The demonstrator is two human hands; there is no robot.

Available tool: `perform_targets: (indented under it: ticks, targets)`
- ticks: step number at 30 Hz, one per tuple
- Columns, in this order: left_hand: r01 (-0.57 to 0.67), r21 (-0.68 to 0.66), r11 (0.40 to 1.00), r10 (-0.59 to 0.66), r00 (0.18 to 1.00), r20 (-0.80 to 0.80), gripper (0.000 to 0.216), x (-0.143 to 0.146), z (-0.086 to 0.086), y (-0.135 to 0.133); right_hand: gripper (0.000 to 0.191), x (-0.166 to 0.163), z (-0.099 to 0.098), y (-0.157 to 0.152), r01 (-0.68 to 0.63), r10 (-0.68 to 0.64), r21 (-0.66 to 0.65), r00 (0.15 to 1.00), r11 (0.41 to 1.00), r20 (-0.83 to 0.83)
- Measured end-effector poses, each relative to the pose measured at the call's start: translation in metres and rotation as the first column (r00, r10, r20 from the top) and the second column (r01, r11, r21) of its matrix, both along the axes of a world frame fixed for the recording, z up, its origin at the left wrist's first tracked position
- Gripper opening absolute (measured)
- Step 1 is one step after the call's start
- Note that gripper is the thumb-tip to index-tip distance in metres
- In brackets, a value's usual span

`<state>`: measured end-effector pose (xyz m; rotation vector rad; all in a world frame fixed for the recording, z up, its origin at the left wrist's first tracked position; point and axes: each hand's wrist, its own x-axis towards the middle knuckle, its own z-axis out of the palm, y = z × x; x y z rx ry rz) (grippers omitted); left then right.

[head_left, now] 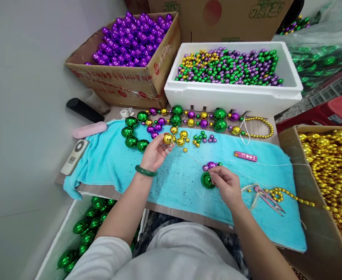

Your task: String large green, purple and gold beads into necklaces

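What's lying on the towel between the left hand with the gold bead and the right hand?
In the head view, a thin needle or wire spans from the gold bead in the left hand to the right hand, over bare, speckled blue towel.

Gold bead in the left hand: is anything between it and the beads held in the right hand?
Nothing visible. Between the gold bead in the left hand and the right hand pinching the purple beads, only thin wire crosses bare towel.

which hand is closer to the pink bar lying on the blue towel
Right. The right hand sits just below and left of the pink bar, holding small beads and thread. The left hand, pinching a gold bead, is farther off to the bar's left.
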<state>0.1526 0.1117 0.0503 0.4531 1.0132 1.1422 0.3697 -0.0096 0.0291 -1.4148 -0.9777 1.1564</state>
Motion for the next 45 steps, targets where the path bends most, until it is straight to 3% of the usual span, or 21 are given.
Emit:
perform_targets:
  ticks: [10,21,31,40,45]
  targets:
    - [0.074,0.21,0.975,-0.063,0.996,-0.059,0.036,0.002,0.001,-0.009,0.017,0.0,-0.005,-0.001,-0.006,0.006,0.015,0.999,1.0,0.043]
    - [0.092,0.287,0.954,-0.075,0.995,-0.068,0.045,0.018,0.008,-0.022,0.019,-0.001,-0.012,-0.001,-0.002,0.001,0.029,0.999,1.0,0.042]
    - [0.153,0.277,0.949,-0.18,0.981,0.076,0.04,0.019,0.011,-0.025,0.02,0.002,-0.002,0.001,0.018,-0.02,-0.018,0.997,1.0,-0.078]
    - [0.169,0.413,0.895,-0.167,0.985,-0.042,0.039,0.021,0.019,-0.025,0.017,0.009,-0.006,0.003,0.022,-0.021,0.015,0.998,1.0,-0.055]
    - [0.195,0.4,0.895,-0.207,0.978,-0.013,0.04,0.02,0.022,-0.027,0.018,0.009,-0.005,0.004,0.003,-0.003,-0.001,0.994,1.0,-0.109]
